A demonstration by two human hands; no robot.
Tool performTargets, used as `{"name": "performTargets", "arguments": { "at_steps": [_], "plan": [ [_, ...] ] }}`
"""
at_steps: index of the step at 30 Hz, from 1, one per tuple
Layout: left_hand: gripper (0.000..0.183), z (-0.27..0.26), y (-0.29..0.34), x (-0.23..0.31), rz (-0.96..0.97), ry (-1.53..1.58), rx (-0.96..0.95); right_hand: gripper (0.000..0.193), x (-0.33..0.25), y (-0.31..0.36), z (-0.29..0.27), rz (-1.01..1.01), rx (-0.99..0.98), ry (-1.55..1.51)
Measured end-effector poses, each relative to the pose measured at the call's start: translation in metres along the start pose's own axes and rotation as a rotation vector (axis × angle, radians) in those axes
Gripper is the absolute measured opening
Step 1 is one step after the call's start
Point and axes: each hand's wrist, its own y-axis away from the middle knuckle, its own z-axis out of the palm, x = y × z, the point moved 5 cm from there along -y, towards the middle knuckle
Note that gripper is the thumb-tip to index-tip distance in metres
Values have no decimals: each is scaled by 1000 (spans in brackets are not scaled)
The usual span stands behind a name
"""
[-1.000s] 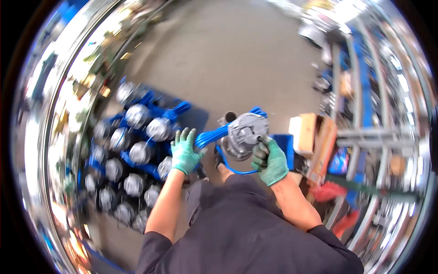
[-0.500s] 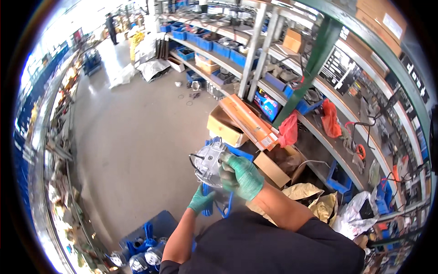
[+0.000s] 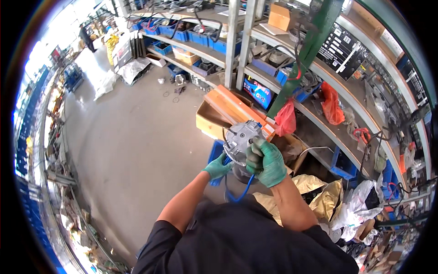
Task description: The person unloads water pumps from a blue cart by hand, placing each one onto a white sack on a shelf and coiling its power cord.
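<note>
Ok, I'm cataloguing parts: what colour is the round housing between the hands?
The housing is grey; it shows best in the head view.

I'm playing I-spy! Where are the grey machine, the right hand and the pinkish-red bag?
Grey machine (image 3: 238, 144): head view, its metal top.
Right hand (image 3: 270, 164): head view, its green glove.
Pinkish-red bag (image 3: 286, 119): head view, its middle.

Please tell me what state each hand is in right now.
Left hand: against the grey metal unit; fingers partly hidden, so its grip cannot be told.
Right hand: closed, holding the grey metal unit near its rim.
</note>
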Motion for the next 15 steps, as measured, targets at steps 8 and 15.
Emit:
{"name": "performTargets", "arguments": {
  "at_steps": [8,15],
  "plan": [
    [83,-13,-142,-19,115,-103,-268,43,-18,-70,-43,-213,204,-186],
    [81,-40,-194,66,102,-311,-430,45,-52,-98,-63,-431,398,-342]
  ]
}}
